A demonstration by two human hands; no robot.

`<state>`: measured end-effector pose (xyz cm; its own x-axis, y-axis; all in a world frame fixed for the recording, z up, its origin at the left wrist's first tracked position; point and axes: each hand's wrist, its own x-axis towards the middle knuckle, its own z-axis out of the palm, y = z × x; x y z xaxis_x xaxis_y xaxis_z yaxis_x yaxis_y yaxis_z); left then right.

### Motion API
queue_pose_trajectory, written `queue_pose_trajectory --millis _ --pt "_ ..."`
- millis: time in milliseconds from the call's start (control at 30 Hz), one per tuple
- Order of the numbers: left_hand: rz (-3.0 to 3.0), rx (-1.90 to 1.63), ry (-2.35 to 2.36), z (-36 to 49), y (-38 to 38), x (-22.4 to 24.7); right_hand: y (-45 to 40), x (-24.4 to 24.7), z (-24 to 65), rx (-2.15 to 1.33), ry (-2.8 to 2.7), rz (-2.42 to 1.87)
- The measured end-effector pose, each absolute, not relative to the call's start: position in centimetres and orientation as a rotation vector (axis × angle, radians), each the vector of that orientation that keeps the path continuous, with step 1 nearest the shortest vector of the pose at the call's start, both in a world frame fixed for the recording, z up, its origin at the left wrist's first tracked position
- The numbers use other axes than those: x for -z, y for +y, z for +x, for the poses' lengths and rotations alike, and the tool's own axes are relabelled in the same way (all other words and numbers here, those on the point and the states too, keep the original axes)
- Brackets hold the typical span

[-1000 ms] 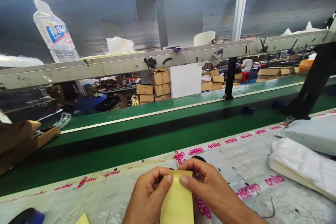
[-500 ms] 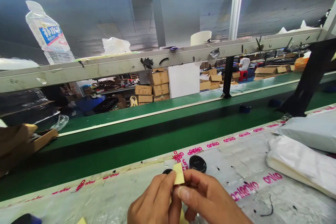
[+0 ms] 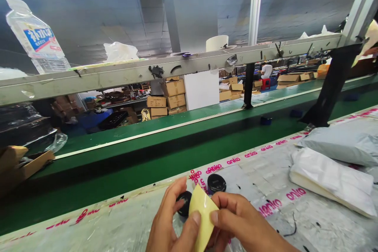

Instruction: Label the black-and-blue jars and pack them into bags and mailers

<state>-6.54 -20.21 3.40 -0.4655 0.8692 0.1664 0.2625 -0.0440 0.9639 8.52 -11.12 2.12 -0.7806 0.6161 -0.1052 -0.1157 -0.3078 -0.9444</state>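
Observation:
A glossy pale-yellow sheet of paper (image 3: 203, 208), bent along its length, is held upright over the near worktop. My left hand (image 3: 169, 220) has its thumb pressed on the sheet's left side, its other fingers raised behind. My right hand (image 3: 240, 218) pinches the right edge between thumb and forefinger; its lower fingers are partly hidden. Just behind the hands two round black caps rest on the worktop. One cap (image 3: 216, 183) stands clear beyond the sheet, and the other cap (image 3: 183, 204) is partly covered by my left fingers and the paper.
Beyond the worktop (image 3: 136, 216) runs a green conveyor belt (image 3: 165, 153) with several small dark blue pieces. White plastic bags (image 3: 333, 181) lie at right. A metal rail (image 3: 118, 71) crosses above, carrying a plastic bottle (image 3: 38, 41). A cardboard box (image 3: 37, 167) stands at left.
The yellow sheet has been turned and raised, so more of it shows. My left fingers have spread from their closed position, uncovering more of the nearer black cap. The view has shifted slightly right.

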Motion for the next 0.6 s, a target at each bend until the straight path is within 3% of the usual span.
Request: queue_pose_trajectory --millis 200,600 --pt "0.989 -1.387 1.318 -6.8 -18.8 -2.2 -10.6 -1.6 9.0 -2.041 -1.539 -0.702" --pt "0.892 -1.431 1.429 -6.2 -18.6 -3.2 -9.8 -0.2 8.9 -1.806 -1.528 -0.856"
